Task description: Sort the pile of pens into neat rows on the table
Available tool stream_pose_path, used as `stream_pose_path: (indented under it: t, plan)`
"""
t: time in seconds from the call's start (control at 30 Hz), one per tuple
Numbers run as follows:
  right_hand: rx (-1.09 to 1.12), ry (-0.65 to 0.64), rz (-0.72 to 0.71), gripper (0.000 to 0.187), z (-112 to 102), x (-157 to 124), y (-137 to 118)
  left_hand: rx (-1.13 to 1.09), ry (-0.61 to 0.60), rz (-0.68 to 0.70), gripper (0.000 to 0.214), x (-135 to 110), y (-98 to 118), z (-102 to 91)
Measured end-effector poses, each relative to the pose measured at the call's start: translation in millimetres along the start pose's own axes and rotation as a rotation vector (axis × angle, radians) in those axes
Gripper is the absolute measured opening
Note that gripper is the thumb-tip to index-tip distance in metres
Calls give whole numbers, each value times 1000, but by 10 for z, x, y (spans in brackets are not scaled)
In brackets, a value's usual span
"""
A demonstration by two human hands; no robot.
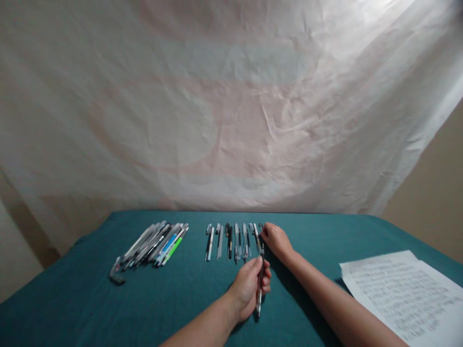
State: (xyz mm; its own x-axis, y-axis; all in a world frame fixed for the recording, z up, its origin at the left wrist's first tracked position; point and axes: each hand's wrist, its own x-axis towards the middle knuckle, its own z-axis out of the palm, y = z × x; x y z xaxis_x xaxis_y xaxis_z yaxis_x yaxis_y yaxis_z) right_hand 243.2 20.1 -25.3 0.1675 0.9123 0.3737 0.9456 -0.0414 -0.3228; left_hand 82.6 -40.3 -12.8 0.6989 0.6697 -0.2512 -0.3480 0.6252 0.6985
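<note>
My left hand (249, 289) is closed around a pen (259, 296), which is dark with a pale end and points away from me. Just beyond it, my right hand (277, 239) rests on the table with its fingers drawn together at a small dark pen cap (260, 226). Left of that hand runs a row of pens laid side by side, among them a white pen (210, 245), a clear pen (220, 243) and a black pen (230, 242). Small separate caps, such as a clear cap (209, 227), lie at the far ends of some.
A heap of pens (152, 243) lies on the left of the green-covered table (173, 299), with a bright green pen (175, 248) at its right side. Printed paper sheets (401, 289) lie at the right. A pale cloth (231, 106) hangs behind the table.
</note>
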Motion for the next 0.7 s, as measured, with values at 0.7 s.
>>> stream_pose_path:
  t: [0.7]
  plan:
    - [1146,-534,296,34,-579,-434,-276,-28,-21,57,27,-14,-1,7]
